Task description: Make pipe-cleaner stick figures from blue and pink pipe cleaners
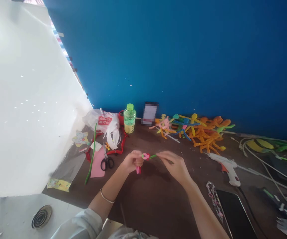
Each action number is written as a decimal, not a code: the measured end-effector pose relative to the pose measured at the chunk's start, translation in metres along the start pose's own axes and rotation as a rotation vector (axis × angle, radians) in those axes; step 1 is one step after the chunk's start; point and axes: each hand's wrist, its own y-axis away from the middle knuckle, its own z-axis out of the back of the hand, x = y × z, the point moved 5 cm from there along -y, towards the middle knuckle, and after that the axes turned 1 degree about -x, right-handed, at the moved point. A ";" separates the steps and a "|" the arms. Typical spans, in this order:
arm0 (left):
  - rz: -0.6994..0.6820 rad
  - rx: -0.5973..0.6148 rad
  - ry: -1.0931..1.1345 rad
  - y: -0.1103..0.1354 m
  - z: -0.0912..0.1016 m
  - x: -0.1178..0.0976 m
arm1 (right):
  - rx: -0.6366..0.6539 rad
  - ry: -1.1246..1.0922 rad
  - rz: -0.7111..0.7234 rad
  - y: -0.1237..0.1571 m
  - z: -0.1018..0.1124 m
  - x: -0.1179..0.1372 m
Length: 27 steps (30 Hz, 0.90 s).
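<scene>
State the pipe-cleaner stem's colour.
Green, best in the head view: the pipe-cleaner stem runs from the pink bud in the left hand to the right hand.

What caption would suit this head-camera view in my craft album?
Left hand and right hand hold a pink-and-green pipe cleaner, with a heap of colourful pipe-cleaner figures beyond.

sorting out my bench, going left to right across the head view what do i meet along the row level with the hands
star-shaped sticker → long green pipe cleaner → black-handled scissors → left hand → pink-and-green pipe-cleaner piece → right hand → hot glue gun
</scene>
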 end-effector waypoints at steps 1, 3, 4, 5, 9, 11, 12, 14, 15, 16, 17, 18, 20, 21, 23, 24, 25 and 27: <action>-0.009 0.007 -0.076 0.001 -0.002 -0.001 | -0.005 0.017 0.007 -0.001 0.003 0.000; -0.035 -0.001 -0.282 0.004 -0.006 -0.005 | -0.017 0.057 0.030 -0.004 0.009 -0.001; -0.064 -0.013 -0.443 0.005 -0.008 -0.007 | -0.023 0.077 0.043 -0.006 0.012 -0.001; -0.089 -0.019 -0.609 0.007 -0.011 -0.009 | -0.028 0.099 0.056 -0.008 0.015 -0.001; -0.313 -0.087 -1.014 0.011 -0.022 -0.016 | -0.026 0.202 0.105 -0.012 0.021 0.001; -0.441 -0.100 -1.169 0.013 -0.027 -0.017 | -0.021 0.250 0.126 -0.013 0.020 0.003; -0.502 -0.106 -1.224 0.014 -0.029 -0.018 | -0.019 0.268 0.135 -0.013 0.019 0.005; -0.592 -0.136 -1.283 0.015 -0.031 -0.020 | -0.016 0.292 0.152 -0.012 0.017 0.008; -0.616 -0.158 -1.291 0.016 -0.030 -0.022 | -0.016 0.297 0.161 -0.012 0.016 0.010; -0.628 -0.180 -1.291 0.016 -0.029 -0.023 | -0.019 0.299 0.171 -0.011 0.015 0.012; -0.629 -0.197 -1.288 0.016 -0.028 -0.023 | -0.021 0.300 0.179 -0.011 0.014 0.014; -0.627 -0.216 -1.279 0.015 -0.027 -0.024 | -0.024 0.301 0.184 -0.010 0.013 0.015; -0.628 -0.264 -1.238 0.014 -0.023 -0.025 | -0.028 0.299 0.183 -0.009 0.013 0.016; -0.637 -0.293 -1.213 0.014 -0.021 -0.026 | -0.028 0.296 0.180 -0.008 0.012 0.016; -0.667 -0.354 -1.173 0.014 -0.016 -0.028 | -0.029 0.282 0.175 -0.006 0.011 0.016; -0.681 -0.378 -1.163 0.014 -0.015 -0.028 | -0.027 0.271 0.174 -0.005 0.010 0.017; -0.691 -0.400 -1.154 0.013 -0.013 -0.029 | -0.023 0.260 0.174 -0.004 0.009 0.017; -0.692 -0.432 -1.118 0.013 -0.010 -0.029 | -0.012 0.241 0.169 -0.003 0.007 0.017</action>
